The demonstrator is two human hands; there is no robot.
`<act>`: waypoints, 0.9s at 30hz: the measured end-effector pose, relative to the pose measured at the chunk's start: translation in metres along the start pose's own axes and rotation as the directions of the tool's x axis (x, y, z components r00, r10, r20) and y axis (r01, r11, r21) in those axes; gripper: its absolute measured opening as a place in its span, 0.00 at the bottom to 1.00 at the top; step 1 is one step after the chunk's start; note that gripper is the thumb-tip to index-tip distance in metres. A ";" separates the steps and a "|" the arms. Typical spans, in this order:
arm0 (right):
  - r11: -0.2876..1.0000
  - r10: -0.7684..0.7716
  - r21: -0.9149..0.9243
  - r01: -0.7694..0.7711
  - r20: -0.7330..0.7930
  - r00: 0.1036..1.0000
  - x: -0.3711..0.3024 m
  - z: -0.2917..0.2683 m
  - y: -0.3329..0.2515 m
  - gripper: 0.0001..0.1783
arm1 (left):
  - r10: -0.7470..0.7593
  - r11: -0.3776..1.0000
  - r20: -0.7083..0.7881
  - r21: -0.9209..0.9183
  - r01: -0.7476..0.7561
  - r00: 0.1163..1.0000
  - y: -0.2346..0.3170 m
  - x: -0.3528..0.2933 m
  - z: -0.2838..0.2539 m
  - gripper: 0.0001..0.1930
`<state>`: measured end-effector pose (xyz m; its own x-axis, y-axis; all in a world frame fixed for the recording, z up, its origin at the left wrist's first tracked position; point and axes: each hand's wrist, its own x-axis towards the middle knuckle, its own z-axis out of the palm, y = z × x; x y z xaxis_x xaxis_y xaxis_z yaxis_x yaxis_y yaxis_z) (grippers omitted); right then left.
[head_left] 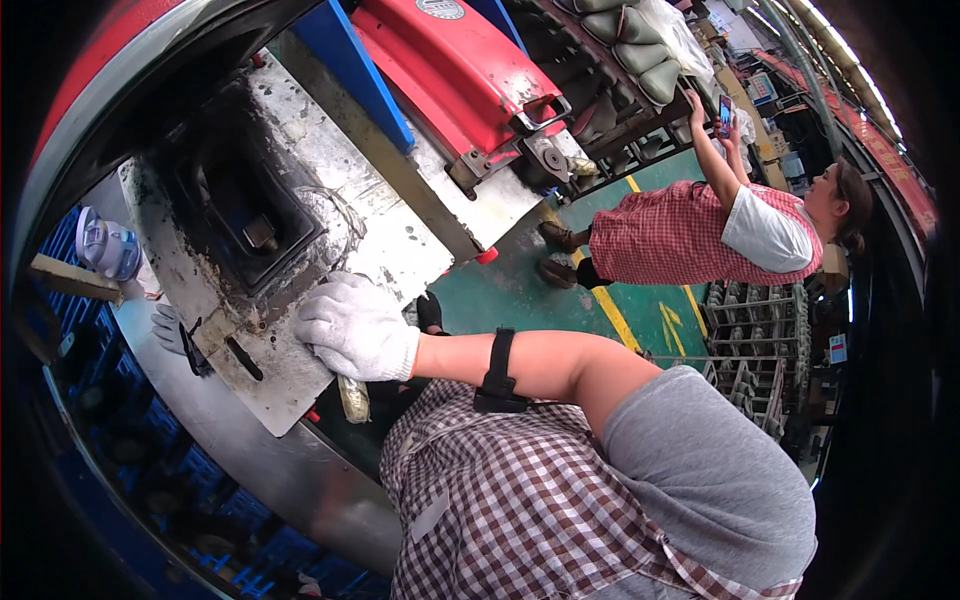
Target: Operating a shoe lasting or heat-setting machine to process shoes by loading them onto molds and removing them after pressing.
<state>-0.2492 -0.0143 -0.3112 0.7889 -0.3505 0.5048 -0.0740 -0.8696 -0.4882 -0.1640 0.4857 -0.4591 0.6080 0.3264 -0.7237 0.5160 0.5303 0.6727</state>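
The right hand (358, 328), in a white knitted glove, lies on the stained tabletop (400, 245) a little left of the centre of the frame. Its fingers (315, 325) are curled and close together. A wrapped handle (353, 400) sticks out just below the glove; I cannot tell whether the fingers grip it, since the palm side is hidden. The left hand is out of view.

Up and to the left of the glove, a black frame (308, 228) is set in the tabletop, with a small metal block (260, 232) inside its dark opening. Below the frame, toward the lower left, there is a narrow slot (243, 358). A grey glove (168, 328) is at the left, beside the tabletop's edge, and above it stands a clear jug (105, 245).

A black band (495, 370) circles the right forearm, above a checked apron (500, 480) at the bottom of the frame. At the top are a red cover (450, 60) and a blue panel (355, 70). In the upper right, a co-worker (690, 230) holds up a phone (724, 115), near a rack with grey-green shoes (655, 80). Yellow lines (615, 318) cross the green floor (530, 310).
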 end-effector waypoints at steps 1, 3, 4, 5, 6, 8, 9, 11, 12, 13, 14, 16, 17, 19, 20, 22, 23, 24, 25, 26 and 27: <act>1.000 0.000 0.001 0.000 -0.005 1.000 0.001 0.000 -0.001 0.14 | -0.020 0.999 -0.003 -0.050 0.020 1.000 0.002 -0.006 -0.002 0.34; 1.000 0.001 -0.001 -0.001 -0.011 1.000 0.003 0.002 -0.003 0.12 | -0.051 0.987 -0.009 -0.156 0.049 0.999 0.008 -0.021 -0.009 0.34; 1.000 -0.007 0.013 0.008 -0.017 1.000 0.004 0.003 -0.006 0.12 | -0.060 0.975 -0.014 -0.213 0.056 0.998 0.011 -0.029 -0.014 0.34; 1.000 0.005 0.031 -0.005 -0.022 1.000 0.005 0.004 -0.009 0.12 | -0.067 0.960 -0.020 -0.273 0.058 0.998 0.015 -0.038 -0.020 0.35; 0.998 0.013 0.064 -0.011 -0.031 0.999 0.007 0.006 -0.015 0.11 | -0.058 0.940 -0.029 -0.337 0.044 0.998 0.025 -0.051 -0.028 0.35; 0.997 0.071 -0.044 -0.070 0.015 0.997 0.001 -0.001 -0.012 0.11 | -0.018 0.891 -0.018 -0.454 0.008 1.000 0.055 -0.070 -0.026 0.35; 0.997 0.076 0.028 -0.076 0.019 0.997 0.003 -0.003 -0.013 0.11 | -0.044 0.897 0.138 -0.430 0.100 0.989 0.053 -0.072 -0.029 0.36; 0.981 -0.024 0.193 0.032 -0.043 0.999 0.005 0.000 -0.018 0.09 | -0.103 0.929 0.497 -0.262 0.262 0.862 0.039 -0.086 -0.005 0.40; 0.959 -0.041 0.284 0.020 0.067 0.997 0.003 0.003 -0.026 0.11 | -0.148 0.945 0.663 -0.124 0.302 0.734 0.027 -0.108 0.020 0.43; 0.900 -0.096 0.435 0.003 0.192 0.977 0.004 0.010 -0.037 0.11 | -0.150 0.939 0.714 -0.114 0.325 0.684 0.022 -0.131 0.048 0.43; 0.833 -0.158 0.552 -0.041 0.308 0.938 0.009 0.006 -0.049 0.11 | -0.169 0.929 0.768 -0.086 0.361 0.618 0.018 -0.153 0.083 0.43; 0.759 -0.114 0.571 -0.315 0.592 0.798 0.023 0.003 -0.080 0.35 | -0.194 0.975 0.814 0.097 0.201 0.548 0.013 -0.170 0.130 0.46; 0.723 -0.100 0.576 -0.381 0.633 0.767 0.024 0.010 -0.088 0.43 | -0.157 0.986 0.834 0.099 0.136 0.530 0.001 -0.164 0.146 0.47; 0.465 -0.039 0.729 -0.503 0.584 0.811 0.021 0.036 -0.093 0.52 | -0.082 0.990 0.871 0.126 -0.059 0.484 -0.015 -0.159 0.185 0.45; 0.214 0.034 0.841 -0.497 0.502 0.864 0.022 0.051 -0.087 0.55 | -0.038 0.972 0.890 0.138 -0.190 0.454 -0.019 -0.162 0.210 0.43; 0.194 0.179 0.798 -0.571 0.543 0.820 0.056 0.023 -0.063 0.52 | 0.093 0.897 0.897 0.113 -0.427 0.432 -0.006 -0.188 0.257 0.42; 0.052 0.311 0.858 -0.510 0.472 0.825 0.073 0.016 -0.053 0.51 | 0.190 0.770 0.908 0.099 -0.631 0.374 0.007 -0.208 0.283 0.42; 0.065 0.354 0.870 -0.489 0.438 0.826 0.086 0.017 -0.030 0.50 | 0.272 0.598 0.917 0.076 -0.798 0.291 0.019 -0.226 0.304 0.42; 0.116 0.410 0.838 -0.533 0.448 0.794 0.105 0.011 -0.018 0.47 | 0.354 0.572 0.905 -0.011 -0.820 0.235 0.032 -0.236 0.319 0.43; 0.501 0.455 0.758 -0.417 0.179 0.872 0.119 0.030 0.015 0.47 | 0.428 0.537 0.889 -0.104 -0.837 0.164 0.047 -0.248 0.334 0.45; 0.742 0.476 0.489 -0.458 0.096 0.874 0.137 0.035 0.027 0.47 | 0.497 0.446 0.865 -0.181 -0.877 0.074 0.063 -0.252 0.346 0.45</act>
<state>-0.1218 -0.0737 -0.2799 0.7130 -0.6870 0.1402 -0.1183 -0.3150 -0.9417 -0.0760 0.1654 -0.1811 0.8228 -0.3892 0.4141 -0.4125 0.0920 0.9063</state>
